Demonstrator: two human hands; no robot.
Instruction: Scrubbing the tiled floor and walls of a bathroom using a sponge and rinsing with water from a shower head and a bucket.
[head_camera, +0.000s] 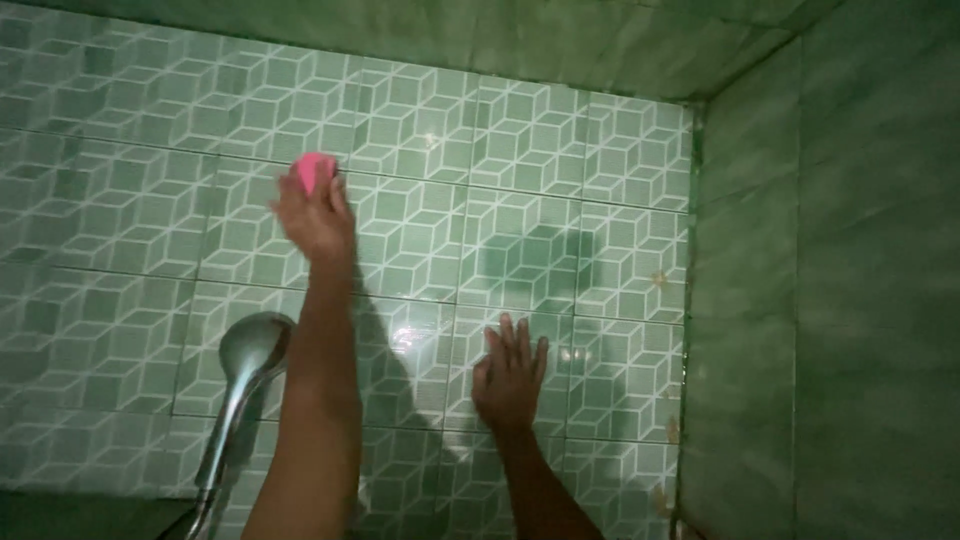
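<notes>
Left hand (315, 215) grips a half-hidden pink sponge (313, 170); right hand (510, 375) lies spread on wall tiles (600, 250).

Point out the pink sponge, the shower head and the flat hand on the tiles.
pink sponge (314, 171), head view, on the part showing above the left hand's fingers.
shower head (252, 345), head view, on the middle of its round metal face.
right hand (509, 385), head view, on the back of the hand.
</notes>
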